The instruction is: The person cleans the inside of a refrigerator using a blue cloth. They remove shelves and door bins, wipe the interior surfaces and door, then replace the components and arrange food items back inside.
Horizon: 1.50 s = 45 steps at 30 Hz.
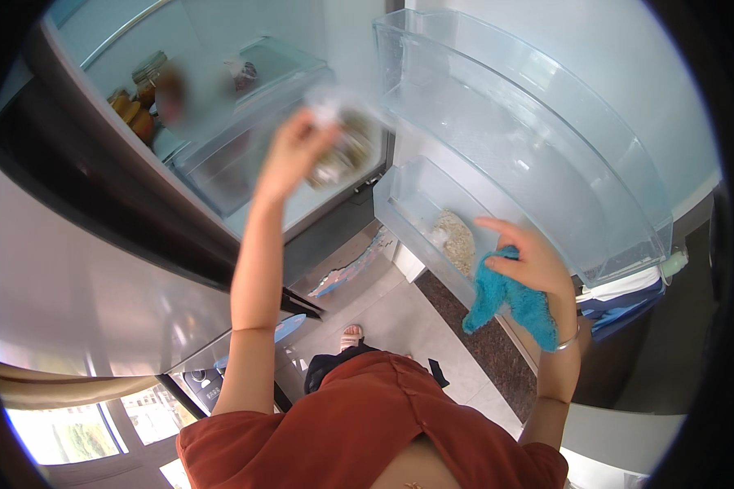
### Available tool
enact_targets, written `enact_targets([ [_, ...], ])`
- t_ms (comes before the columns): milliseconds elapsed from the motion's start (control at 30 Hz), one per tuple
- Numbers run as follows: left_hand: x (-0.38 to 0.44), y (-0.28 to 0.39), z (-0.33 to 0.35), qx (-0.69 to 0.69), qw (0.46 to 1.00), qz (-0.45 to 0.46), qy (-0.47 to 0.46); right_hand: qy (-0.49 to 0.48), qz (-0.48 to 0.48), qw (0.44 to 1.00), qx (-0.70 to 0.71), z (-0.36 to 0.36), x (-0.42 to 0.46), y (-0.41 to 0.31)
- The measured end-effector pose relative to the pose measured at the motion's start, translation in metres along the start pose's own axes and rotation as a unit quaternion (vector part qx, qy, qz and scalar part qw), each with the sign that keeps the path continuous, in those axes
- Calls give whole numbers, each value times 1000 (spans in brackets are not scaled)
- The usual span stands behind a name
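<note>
My left hand pinches the gathered top of a clear plastic bag, blurred by motion, with greenish-brown contents. It hangs in front of the fridge's clear lower drawer. A blue fluffy cloth is in my right hand, held under the thumb with the forefinger stretched out. That hand is over the lower door bin, beside a knotted bag of pale grains lying in the bin. Above it, the large clear upper door bin has nothing visible inside.
Jars and yellowish items stand on a fridge shelf at the left. A small bag of dark pieces rests near the drawer. The steel left fridge door stands close by. Blue-and-white fabric hangs past the open right door.
</note>
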<state>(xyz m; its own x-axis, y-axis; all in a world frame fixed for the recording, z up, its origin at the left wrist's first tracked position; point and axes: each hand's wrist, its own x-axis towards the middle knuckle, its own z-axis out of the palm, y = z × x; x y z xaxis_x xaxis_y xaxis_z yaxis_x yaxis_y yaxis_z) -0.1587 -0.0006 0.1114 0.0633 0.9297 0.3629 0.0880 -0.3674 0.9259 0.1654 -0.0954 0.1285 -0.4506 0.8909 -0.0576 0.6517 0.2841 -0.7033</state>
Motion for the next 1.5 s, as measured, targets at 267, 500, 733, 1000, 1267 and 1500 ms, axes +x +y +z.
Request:
enact_targets([
  [267,113,-13,-132,164,845,181,475,-81,15,979,-185,30,51,47],
  [500,137,-75,-199,394,824,-152,378,-135,-26,940,-311,67,70,59],
  [733,34,-6,-37,224,937,216,162,87,60,987,-124,36,38,51],
  [1000,-22,-55,136,153,908,127,-368,267,-2,963,38,27,38,39],
  [1267,-21,-57,149,-171,949,-89,-249,377,28,917,129,24,38,54],
  [1500,-1,4,7,-178,969,38,167,183,-1,950,252,30,-40,41],
])
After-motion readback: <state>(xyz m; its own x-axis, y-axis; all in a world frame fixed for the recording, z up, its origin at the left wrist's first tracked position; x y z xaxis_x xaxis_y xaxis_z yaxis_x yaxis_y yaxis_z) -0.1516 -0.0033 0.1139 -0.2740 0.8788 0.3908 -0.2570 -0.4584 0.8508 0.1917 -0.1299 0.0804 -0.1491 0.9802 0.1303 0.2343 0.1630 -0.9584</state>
